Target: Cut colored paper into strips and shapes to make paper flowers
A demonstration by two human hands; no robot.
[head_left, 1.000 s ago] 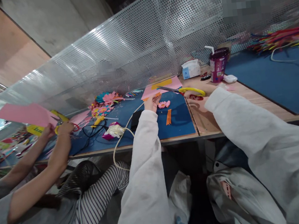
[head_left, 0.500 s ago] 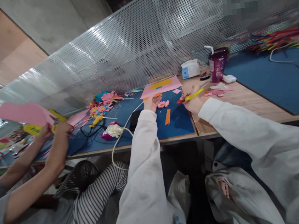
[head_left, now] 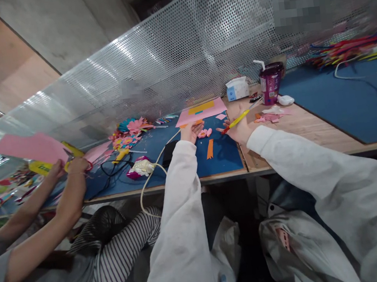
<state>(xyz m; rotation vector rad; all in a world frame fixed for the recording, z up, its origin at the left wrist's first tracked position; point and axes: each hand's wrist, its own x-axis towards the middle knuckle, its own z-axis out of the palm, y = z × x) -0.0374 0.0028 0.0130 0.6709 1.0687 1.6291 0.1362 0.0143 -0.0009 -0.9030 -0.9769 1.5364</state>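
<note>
Scissors (head_left: pixel 240 117) with yellow and red handles sit in the right hand (head_left: pixel 240 132), held loosely with the fingers spread, the blades pointing away and to its right. Orange paper (head_left: pixel 187 124) is at the fingers of the left hand (head_left: pixel 191 133), which are fairly straight and loosely apart; whether they grip it I cannot tell. Between the hands lie a pink paper flower (head_left: pixel 204 133), just beside the left fingers, and, closer to the body, an orange strip (head_left: pixel 210 149). Just beyond the left hand is a pink sheet (head_left: pixel 212 109) with a yellow strip (head_left: pixel 201 107) on it. Pink scraps (head_left: pixel 268 117) lie to the right of the right hand. Farther beyond that hand stand a tissue pack (head_left: pixel 237 89) and a purple cup (head_left: pixel 270 85) with a straw, a white case (head_left: pixel 285 100) near the cup. Left of the left hand are a yellow glue gun (head_left: pixel 121 155) and a heap of paper flowers (head_left: pixel 129 136); well apart on that side, a co-worker's hand (head_left: pixel 76 165) works at a larger pink sheet (head_left: pixel 29 151). Past everything, a perforated metal panel (head_left: pixel 167 62) blocks the far edge. Print on the cup and tissue pack is too small to read. Both forearms reach forward in pale sleeves, the right one slanting inward, its palm partly upturned like the left
</note>
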